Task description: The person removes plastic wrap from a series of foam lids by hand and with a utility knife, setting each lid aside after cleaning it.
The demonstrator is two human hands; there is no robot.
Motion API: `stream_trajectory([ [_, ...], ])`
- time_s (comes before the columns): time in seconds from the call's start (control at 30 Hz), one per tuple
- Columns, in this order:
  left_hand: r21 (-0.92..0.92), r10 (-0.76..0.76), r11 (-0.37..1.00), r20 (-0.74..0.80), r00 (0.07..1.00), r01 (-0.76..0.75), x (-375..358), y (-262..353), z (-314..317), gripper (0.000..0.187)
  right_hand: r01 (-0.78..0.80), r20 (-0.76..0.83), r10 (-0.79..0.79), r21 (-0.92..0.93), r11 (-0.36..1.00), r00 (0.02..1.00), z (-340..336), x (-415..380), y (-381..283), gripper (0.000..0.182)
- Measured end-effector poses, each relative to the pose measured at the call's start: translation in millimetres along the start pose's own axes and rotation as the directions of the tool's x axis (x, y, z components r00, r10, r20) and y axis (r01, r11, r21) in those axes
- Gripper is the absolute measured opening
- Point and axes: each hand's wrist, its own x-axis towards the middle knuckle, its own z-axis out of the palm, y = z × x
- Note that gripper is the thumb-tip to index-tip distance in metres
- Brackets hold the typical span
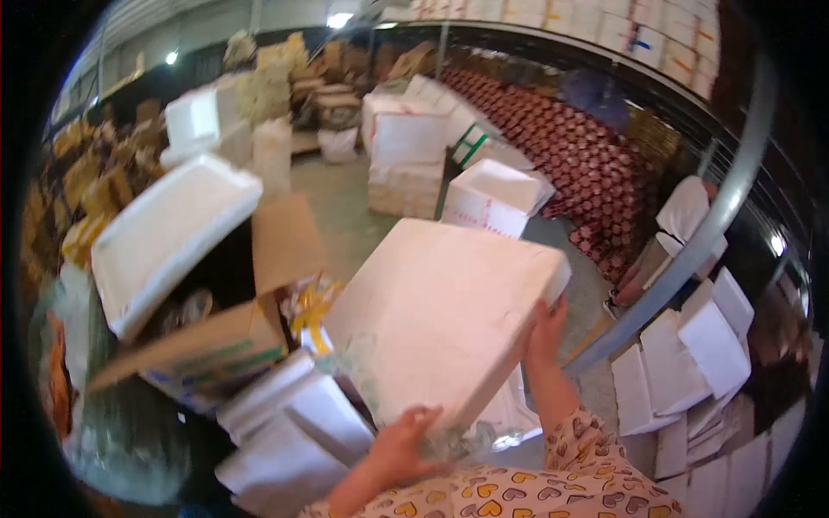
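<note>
A large white foam box [440,302] is held up tilted in front of me, its broad flat face turned upward. My right hand [546,332] grips its right edge, the fingers closed against the side. At the near corner my left hand [404,449] holds the same box, with part of its fingers hidden. Crumpled clear plastic [466,440] lies by the near edge, beside the left hand. White foam pieces [298,423] lie below and to the left of the box.
An open cardboard carton [207,350] stands at left, with a white foam lid [173,237] leaning over it. Foam boxes [406,160] are stacked ahead. A grey metal pole [691,250] slants on the right, near more foam boxes [682,363]. Red patterned goods [561,138] are piled behind.
</note>
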Motion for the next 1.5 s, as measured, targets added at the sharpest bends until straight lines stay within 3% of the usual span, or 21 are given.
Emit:
stream_trajectory([
  [0.03, 0.026, 0.035, 0.999, 0.013, 0.999, -0.036, 4, 4, 5, 0.084, 0.069, 0.019, -0.066, -0.165, 0.984, 0.998, -4, -5, 7, 0.071],
  [0.1, 0.133, 0.06, 0.988, 0.114, 0.992, -0.075, 3, 9, 14, 0.078, 0.077, 0.021, -0.075, -0.154, 0.985, 0.997, -3, -18, 4, 0.073],
  [0.2, 0.374, 0.167, 0.913, 0.027, 0.985, -0.165, 4, -4, 29, 0.076, 0.051, 0.049, -0.044, -0.143, 0.988, 0.998, 5, -25, -9, 0.079],
  [0.37, 0.297, 0.109, 0.946, 0.082, 0.991, -0.129, 6, -33, 55, 0.026, 0.015, 0.075, 0.005, -0.27, 0.963, 0.997, -4, -23, 5, 0.087],
  [0.43, 0.262, 0.233, 0.937, 0.015, 0.972, -0.229, 6, -36, 56, 0.026, -0.15, 0.02, 0.15, 0.011, 0.989, 0.988, -5, -25, -9, 0.086],
  [0.5, 0.237, 0.351, 0.914, -0.059, 0.935, -0.328, 2, -40, 55, 0.027, -0.127, -0.046, 0.131, 0.079, 0.989, 0.99, -11, -18, -12, 0.083],
  [0.57, -0.056, 0.095, 0.995, 0.155, 0.983, -0.087, -6, -42, 52, 0.027, -0.01, -0.125, 0.029, 0.152, 0.988, 0.992, -25, 0, -2, 0.079],
  [0.6, -0.05, 0.084, 0.996, 0.144, 0.986, -0.078, -7, -43, 49, 0.027, 0.08, -0.137, -0.058, 0.163, 0.983, 0.989, -27, 8, -1, 0.077],
  [0.67, 0.123, -0.106, 0.99, 0.308, 0.946, 0.071, -10, -46, 44, 0.03, 0.111, -0.217, -0.056, 0.249, 0.962, 0.974, -34, 19, -25, 0.071],
  [0.8, 0.389, -0.401, 0.88, 0.305, 0.863, 0.271, -20, -103, 27, 0.023, 0.168, -0.209, -0.103, 0.321, 0.932, 0.972, -50, 37, -81, 0.063],
  [0.9, 0.545, -0.543, 0.724, 0.074, 0.837, 0.422, -66, -219, 22, 0.026, 0.17, -0.133, -0.129, 0.364, 0.916, 0.983, -90, 65, -95, 0.061],
  [1.0, 0.325, -0.64, 0.568, -0.402, 0.654, 0.756, -181, -338, -12, 0.025, 0.231, -0.02, -0.234, 0.265, 0.936, 0.972, -151, 101, -112, 0.061],
  [1.03, 0.771, -0.234, 0.252, -0.538, 0.81, 0.585, -234, -412, -8, 0.022, 0.221, -0.046, -0.216, 0.252, 0.942, 0.975, -173, 113, -121, 0.06],
  [1.07, 0.77, -0.245, 0.257, -0.534, 0.81, 0.585, -300, -407, -19, 0.022, 0.21, -0.075, -0.197, 0.237, 0.949, 0.977, -187, 117, -130, 0.059],
  [1.1, 0.365, -0.505, 0.413, -0.671, 0.543, 0.835, -334, -408, -21, 0.027, 0.203, -0.071, -0.192, 0.225, 0.953, 0.979, -200, 118, -134, 0.059],
  [1.13, -0.13, -0.76, 0.392, -0.604, 0.241, 0.911, -316, -390, -43, 0.038, 0.191, -0.054, -0.183, 0.248, 0.95, 0.982, -208, 116, -139, 0.055],
  [1.2, -0.188, -0.784, 0.343, -0.597, 0.171, 0.92, -278, -323, -51, 0.056, 0.157, -0.03, -0.154, 0.253, 0.955, 0.988, -215, 110, -140, 0.051],
  [1.27, -0.274, -0.697, 0.581, -0.654, 0.294, 0.767, -248, -340, -38, 0.065, 0.147, -0.044, -0.141, 0.202, 0.968, 0.989, -217, 105, -137, 0.059],
  [1.33, -0.063, -0.587, 0.592, -0.717, 0.377, 0.803, -194, -333, -37, 0.053, 0.124, -0.012, -0.123, 0.169, 0.978, 0.992, -211, 96, -133, 0.059],
  [1.4, -0.17, -0.611, 0.69, -0.658, 0.44, 0.703, -136, -264, -63, 0.036, 0.131, 0.017, -0.135, 0.156, 0.979, 0.991, -201, 90, -132, 0.06],
  [1.5, -0.338, -0.656, 0.712, -0.633, 0.412, 0.615, -87, -192, -85, 0.021, 0.158, 0.08, -0.167, 0.11, 0.981, 0.983, -199, 80, -128, 0.059],
])
